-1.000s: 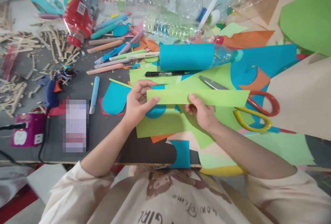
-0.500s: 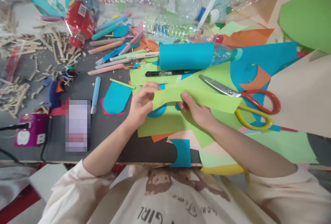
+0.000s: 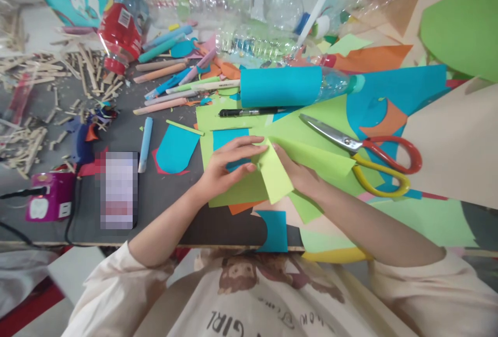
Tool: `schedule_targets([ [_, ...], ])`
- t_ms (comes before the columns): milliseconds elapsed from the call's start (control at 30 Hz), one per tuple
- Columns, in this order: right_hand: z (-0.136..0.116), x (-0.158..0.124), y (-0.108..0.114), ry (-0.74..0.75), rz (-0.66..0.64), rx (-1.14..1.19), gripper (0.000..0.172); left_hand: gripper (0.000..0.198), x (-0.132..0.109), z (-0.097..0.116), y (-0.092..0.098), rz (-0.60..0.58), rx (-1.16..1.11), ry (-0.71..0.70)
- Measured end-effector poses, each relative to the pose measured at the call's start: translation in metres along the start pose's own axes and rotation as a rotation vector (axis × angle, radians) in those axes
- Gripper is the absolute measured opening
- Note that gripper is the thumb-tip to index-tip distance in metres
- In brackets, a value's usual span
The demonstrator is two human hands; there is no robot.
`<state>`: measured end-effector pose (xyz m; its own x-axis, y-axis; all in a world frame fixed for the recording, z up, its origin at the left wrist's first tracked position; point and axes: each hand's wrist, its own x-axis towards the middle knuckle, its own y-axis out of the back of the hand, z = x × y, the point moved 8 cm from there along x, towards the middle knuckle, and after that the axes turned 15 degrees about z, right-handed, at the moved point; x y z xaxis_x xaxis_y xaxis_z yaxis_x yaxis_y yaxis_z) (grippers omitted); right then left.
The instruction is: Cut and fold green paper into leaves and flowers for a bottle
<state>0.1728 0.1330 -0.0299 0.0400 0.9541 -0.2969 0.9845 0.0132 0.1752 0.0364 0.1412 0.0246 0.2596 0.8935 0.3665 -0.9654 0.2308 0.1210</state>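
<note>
A lime-green paper strip is bent over near its middle. One half hangs toward me, and the other half runs off to the right. My right hand grips it at the bend, with most of its fingers hidden behind the paper. To the left, my left hand has its fingers stretched out and apart, their tips at the strip's edge. Beneath both hands are green paper sheets and a blue paper piece. Scissors with red and yellow handles lie to the right, blades parted.
Behind my hands lie a blue-wrapped plastic bottle and a black pen. Clear bottles crowd the back. Coloured markers, wooden stick bits, a glue gun and a phone occupy the left.
The strip's left part has been folded over toward me and to the right. My left hand has released that end, and its fingers have spread. My right hand still holds the strip.
</note>
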Motion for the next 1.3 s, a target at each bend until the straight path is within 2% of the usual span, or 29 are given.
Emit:
schedule_targets([
  [100,-0.008,-0.001,-0.001,0.041,-0.020,-0.021,0.053,0.031,0.000,0.001,0.000,0.031,0.011,-0.021],
  [200,-0.018,-0.003,-0.002,0.121,-0.024,-0.051,0.047,0.041,-0.002,-0.005,-0.001,0.044,0.019,0.025],
  [267,-0.018,-0.002,-0.001,0.114,-0.012,-0.065,0.046,0.045,-0.004,-0.007,-0.005,0.023,0.024,0.049],
  [367,-0.012,0.000,-0.002,0.075,-0.024,-0.095,0.049,0.038,-0.006,-0.009,-0.008,0.001,0.043,0.064],
  [467,-0.007,0.001,-0.002,0.050,-0.037,-0.086,0.049,0.035,-0.006,-0.015,-0.006,0.039,0.054,0.138],
  [567,0.001,-0.001,-0.002,-0.027,-0.075,-0.078,0.050,0.037,-0.006,-0.022,-0.001,0.119,0.071,0.214],
  [667,0.019,-0.005,0.005,-0.196,-0.064,-0.147,0.061,0.039,-0.003,-0.024,0.007,0.211,0.090,0.238],
  [733,0.024,-0.007,0.009,-0.234,-0.028,-0.156,0.068,0.041,-0.001,-0.024,0.011,0.255,0.124,0.248],
  [800,0.017,-0.005,0.011,-0.161,-0.002,-0.126,0.067,0.041,0.000,-0.023,0.015,0.288,0.172,0.251],
  [933,-0.010,-0.001,0.009,0.060,0.009,-0.075,0.046,0.038,-0.001,-0.021,0.019,0.318,0.241,0.254],
  [1033,-0.018,0.000,0.006,0.114,-0.009,-0.073,0.035,0.035,-0.003,-0.023,0.018,0.308,0.243,0.277],
  [1100,-0.015,0.001,0.007,0.085,0.007,-0.070,0.034,0.033,-0.004,-0.024,0.018,0.307,0.238,0.293],
  [1233,0.004,0.000,0.011,-0.108,0.081,-0.039,0.041,0.031,-0.003,-0.024,0.016,0.273,0.228,0.311],
  [1300,0.008,-0.001,0.011,-0.158,0.092,-0.019,0.044,0.029,-0.003,-0.023,0.014,0.251,0.229,0.324],
])
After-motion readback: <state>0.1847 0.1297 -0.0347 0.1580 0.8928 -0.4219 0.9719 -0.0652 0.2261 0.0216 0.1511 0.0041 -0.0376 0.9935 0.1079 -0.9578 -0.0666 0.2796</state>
